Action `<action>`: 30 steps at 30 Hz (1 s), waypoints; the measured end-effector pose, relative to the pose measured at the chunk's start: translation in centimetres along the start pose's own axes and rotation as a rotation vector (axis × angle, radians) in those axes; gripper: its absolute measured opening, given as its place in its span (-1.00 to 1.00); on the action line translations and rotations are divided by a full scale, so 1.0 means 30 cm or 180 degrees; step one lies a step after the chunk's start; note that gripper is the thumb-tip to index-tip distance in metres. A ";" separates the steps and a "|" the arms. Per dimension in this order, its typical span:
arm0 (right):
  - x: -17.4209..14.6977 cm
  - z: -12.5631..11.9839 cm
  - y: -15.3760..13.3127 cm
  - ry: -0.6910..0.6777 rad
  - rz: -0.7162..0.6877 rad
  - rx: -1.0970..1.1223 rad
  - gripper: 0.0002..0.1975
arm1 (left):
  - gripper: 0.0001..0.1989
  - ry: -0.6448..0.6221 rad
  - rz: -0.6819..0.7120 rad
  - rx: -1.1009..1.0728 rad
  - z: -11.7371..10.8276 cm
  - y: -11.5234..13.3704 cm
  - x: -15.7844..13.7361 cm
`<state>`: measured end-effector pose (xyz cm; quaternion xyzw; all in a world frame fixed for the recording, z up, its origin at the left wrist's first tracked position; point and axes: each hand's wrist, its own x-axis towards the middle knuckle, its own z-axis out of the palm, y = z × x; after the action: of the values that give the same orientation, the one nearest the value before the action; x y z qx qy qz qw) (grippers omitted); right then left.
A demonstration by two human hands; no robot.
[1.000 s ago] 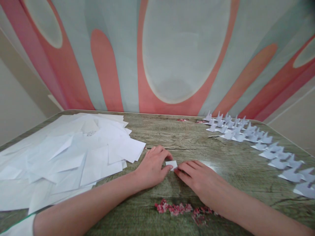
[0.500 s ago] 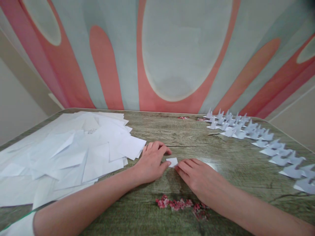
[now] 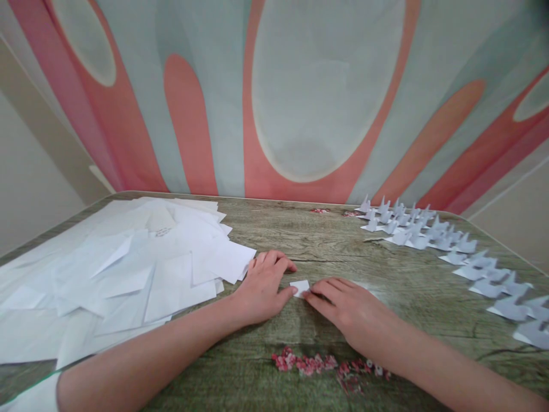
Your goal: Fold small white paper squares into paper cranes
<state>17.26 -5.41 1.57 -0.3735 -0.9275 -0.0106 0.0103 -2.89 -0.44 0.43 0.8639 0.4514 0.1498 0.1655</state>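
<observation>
A small folded piece of white paper [image 3: 299, 287] lies on the wooden table between my two hands. My left hand [image 3: 265, 290] rests beside it with fingers spread and curved, the thumb tip at the paper's left edge. From the other side, my right hand [image 3: 343, 306] has its thumb and fingertips closed on the paper's right corner. Its other fingers are bent together over the table. The underside of the paper and the exact fingertip contact are hidden.
A spread-out heap of white paper sheets [image 3: 128, 269] covers the left of the table [image 3: 274, 229], reaching my left hand. Several rows of folded white paper birds [image 3: 437, 232] stand along the right. Pink flowers [image 3: 304, 362] are on the tabletop in front. A patterned wall [image 3: 227, 114] rises behind.
My right hand's fingers have shifted slightly along the paper's right corner, the thumb lower. My left hand stays nearly in place. The whole view has tilted a little upward.
</observation>
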 end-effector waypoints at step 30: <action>-0.001 -0.004 0.003 -0.0139 0.0158 0.0315 -0.69 | -0.77 -0.0165 0.1027 0.1890 -0.021 0.095 -0.082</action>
<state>17.34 -5.37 1.68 -0.3955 -0.9174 0.0438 0.0087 -2.41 -3.93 1.94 0.9382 0.3285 0.0140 -0.1077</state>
